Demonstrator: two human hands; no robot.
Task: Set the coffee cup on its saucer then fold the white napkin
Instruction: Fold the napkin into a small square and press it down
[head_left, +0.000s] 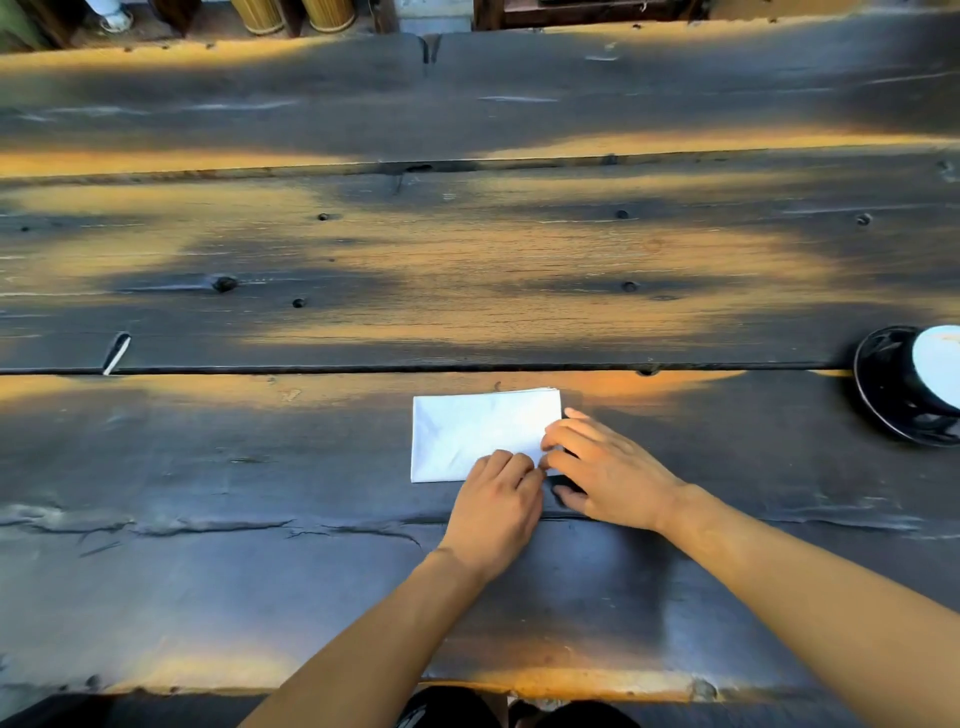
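Note:
A white napkin (467, 434) lies folded into a flat rectangle on the dark wooden table (260, 545), just ahead of me. My left hand (496, 506) has its curled fingers on the napkin's near right part. My right hand (602, 470) pinches the napkin's right edge near the corner, thumb down by the table. Both hands hide that corner. At the far right edge of the view a black coffee cup (940, 371) with a pale inside stands on its black saucer (878, 400), partly cut off by the frame.
The table is made of wide dark planks with gaps, knots and cracks. A small white scrap (117, 353) sticks up from a gap at the left. Beyond the far edge stand bamboo-like containers (291, 13) and dark furniture. My knees show below the near edge.

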